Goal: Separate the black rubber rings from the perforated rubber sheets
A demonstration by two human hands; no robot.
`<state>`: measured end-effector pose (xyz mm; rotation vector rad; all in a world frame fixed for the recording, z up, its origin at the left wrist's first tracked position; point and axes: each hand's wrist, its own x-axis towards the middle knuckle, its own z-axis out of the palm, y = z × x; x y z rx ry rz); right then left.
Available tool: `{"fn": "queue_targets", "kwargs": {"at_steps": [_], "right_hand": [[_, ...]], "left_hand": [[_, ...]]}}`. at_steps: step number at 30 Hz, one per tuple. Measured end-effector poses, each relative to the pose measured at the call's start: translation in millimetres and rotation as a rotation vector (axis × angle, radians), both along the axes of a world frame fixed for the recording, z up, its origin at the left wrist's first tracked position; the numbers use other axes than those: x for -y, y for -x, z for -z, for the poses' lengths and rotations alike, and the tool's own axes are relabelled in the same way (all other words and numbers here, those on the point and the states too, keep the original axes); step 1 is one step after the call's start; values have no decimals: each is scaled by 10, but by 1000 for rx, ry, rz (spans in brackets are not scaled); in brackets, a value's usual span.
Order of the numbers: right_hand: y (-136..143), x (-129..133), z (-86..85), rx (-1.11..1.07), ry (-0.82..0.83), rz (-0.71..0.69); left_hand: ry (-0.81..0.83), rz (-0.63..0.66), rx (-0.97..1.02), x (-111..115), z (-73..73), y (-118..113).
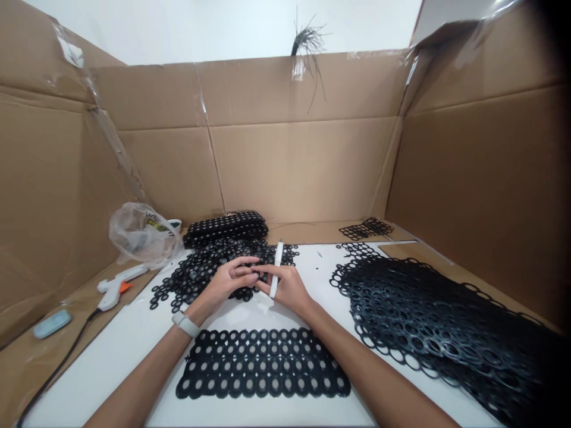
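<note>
My left hand (232, 277) is closed, its thumb and fingers pinched together at the fingertips of the other hand. Whatever it may hold there is too small or hidden to make out. Between the fingers of my right hand (288, 290) a slim white pen-like tool (279, 254) stands nearly upright, its dark tip pointing up and away. Both hands meet over the near edge of a heap of small black rings (196, 267). Below my wrists lies a flat black panel (263, 365) of joined discs with pale centres, in several rows.
At right spreads a large stack of black ring mesh (414, 315), with smaller mesh pieces (366, 229) behind. Rolled black disc panels (227, 226) lie at the back. A white glue gun (111, 291), a pale blue case (52, 324) and a plastic bag (140, 235) are left. Cardboard walls (303, 166) enclose the table.
</note>
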<state>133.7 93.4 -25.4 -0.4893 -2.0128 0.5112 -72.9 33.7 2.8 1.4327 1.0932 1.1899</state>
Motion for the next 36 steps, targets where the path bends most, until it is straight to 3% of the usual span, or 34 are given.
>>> {"fn": "queue_targets", "kwargs": {"at_steps": [36], "right_hand": [[-15,10,-19,2,82,-54]], "left_hand": [[41,42,12,10,7,28]]}}
